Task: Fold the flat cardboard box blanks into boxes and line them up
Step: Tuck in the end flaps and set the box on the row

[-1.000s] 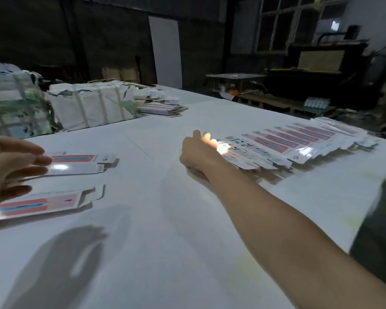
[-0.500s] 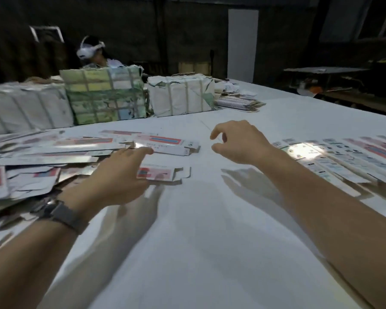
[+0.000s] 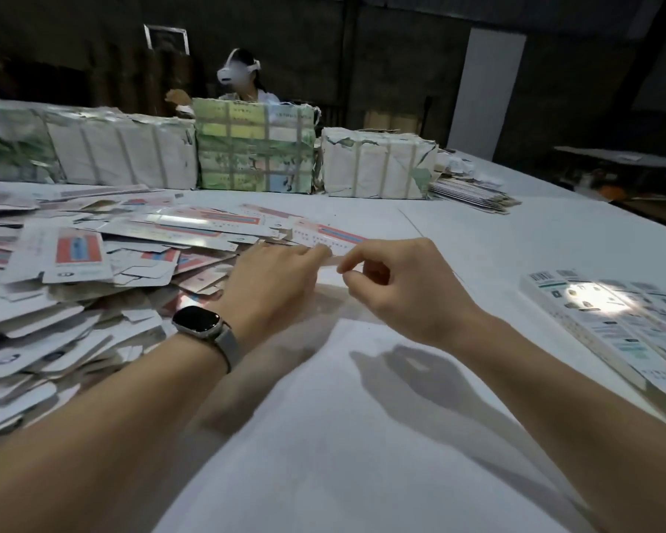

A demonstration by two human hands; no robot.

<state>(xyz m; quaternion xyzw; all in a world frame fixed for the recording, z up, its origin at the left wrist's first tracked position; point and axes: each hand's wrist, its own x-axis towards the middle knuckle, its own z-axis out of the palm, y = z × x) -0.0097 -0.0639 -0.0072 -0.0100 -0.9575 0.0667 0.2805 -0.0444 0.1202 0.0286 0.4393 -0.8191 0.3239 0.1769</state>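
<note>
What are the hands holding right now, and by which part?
Both hands hold one flat box blank by its near edge: left hand and right hand pinching it side by side.

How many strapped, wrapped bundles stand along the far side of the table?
3 that I can tell apart: a long white bundle at far left, a green-and-yellow bundle in the middle, and a white bundle to its right. The left one may be several side by side.
</note>
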